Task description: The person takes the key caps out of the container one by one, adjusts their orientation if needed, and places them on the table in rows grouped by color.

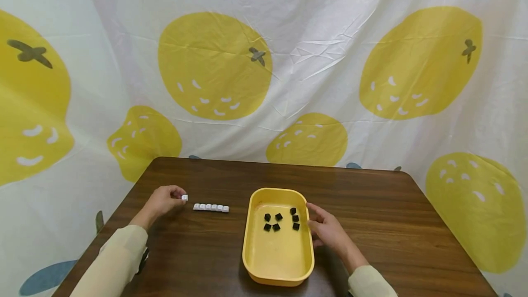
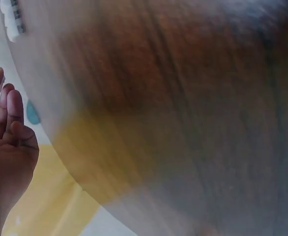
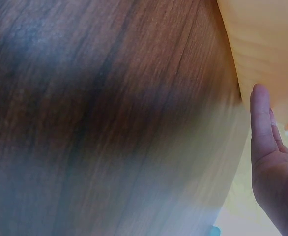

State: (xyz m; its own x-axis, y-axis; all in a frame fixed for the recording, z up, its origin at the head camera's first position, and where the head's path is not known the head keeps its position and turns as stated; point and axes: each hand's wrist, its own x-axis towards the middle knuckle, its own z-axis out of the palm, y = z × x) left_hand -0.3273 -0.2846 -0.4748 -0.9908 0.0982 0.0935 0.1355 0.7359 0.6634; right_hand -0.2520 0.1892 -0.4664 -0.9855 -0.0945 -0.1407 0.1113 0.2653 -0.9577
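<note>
My left hand [image 1: 163, 200] pinches a white keycap [image 1: 184, 197] between thumb and fingertips, close over the table left of a row. That row of several white keycaps [image 1: 211, 207] lies side by side; part of it shows at the top corner of the left wrist view. A yellow tray [image 1: 278, 277] sits right of the row, holding several black keycaps [image 1: 276, 227] scattered in its middle. At the tray's right wall, my right hand [image 1: 330, 233] rests with relaxed fingers. In the right wrist view, a straight finger [image 3: 260, 115] lies along the tray's outer side.
The dark wooden table [image 1: 387, 223] has a rounded far edge. Behind it hangs a white curtain [image 1: 309, 58] printed with large yellow lemons, which also runs along both sides.
</note>
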